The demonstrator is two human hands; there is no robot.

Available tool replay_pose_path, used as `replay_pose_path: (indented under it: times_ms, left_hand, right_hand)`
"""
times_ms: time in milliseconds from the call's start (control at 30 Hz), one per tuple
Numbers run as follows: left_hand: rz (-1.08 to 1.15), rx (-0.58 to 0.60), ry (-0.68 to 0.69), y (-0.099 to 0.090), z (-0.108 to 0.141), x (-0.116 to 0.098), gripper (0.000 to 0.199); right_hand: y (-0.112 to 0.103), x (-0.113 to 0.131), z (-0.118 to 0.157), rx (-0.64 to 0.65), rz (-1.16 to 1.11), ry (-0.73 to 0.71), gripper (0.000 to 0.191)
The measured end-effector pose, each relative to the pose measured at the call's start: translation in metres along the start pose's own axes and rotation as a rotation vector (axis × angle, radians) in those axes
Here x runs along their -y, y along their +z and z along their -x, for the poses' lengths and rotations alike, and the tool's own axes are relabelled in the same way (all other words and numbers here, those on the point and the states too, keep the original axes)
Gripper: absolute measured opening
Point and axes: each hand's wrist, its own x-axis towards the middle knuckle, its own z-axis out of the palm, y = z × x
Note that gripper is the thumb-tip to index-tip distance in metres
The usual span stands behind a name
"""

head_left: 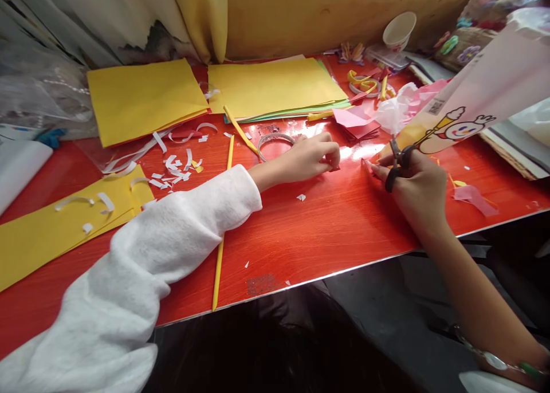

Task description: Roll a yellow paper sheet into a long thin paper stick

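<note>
My right hand [419,189] is closed around a pair of scissors [394,178] with dark handles, their blades pointing up and away. By its thumb and fingertip shows a small pinkish-red scrap [366,165]. To the left, my left hand [311,157] rests low over the red table with its fingers curled together. Something small and dark red shows under those fingertips, too little of it to name. Just behind the left wrist lies a roll of clear tape [275,144]. Beyond both hands sits a stack of pink paper squares [357,122].
Yellow paper sheets [146,98] and a second stack [275,86] lie at the back. Thin yellow paper rods [220,267] and white paper strips [174,166] are at left. A tall printed bag [481,95] leans at right; a paper cup [399,31] stands behind.
</note>
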Motion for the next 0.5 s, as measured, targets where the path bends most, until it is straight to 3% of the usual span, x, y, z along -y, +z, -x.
replay_pose_path:
  times_ms: [133,500]
  left_hand:
    - [-0.008,-0.01,0.04,0.003,-0.001,0.004,0.004]
    - [0.153,-0.004,0.034,-0.001,0.002,0.003,0.013]
  right_hand:
    - [0.001,0.006,0.001,0.136,-0.029,0.078,0.017]
    - [0.0,-0.007,-0.004,0.154,-0.189,0.069,0.015]
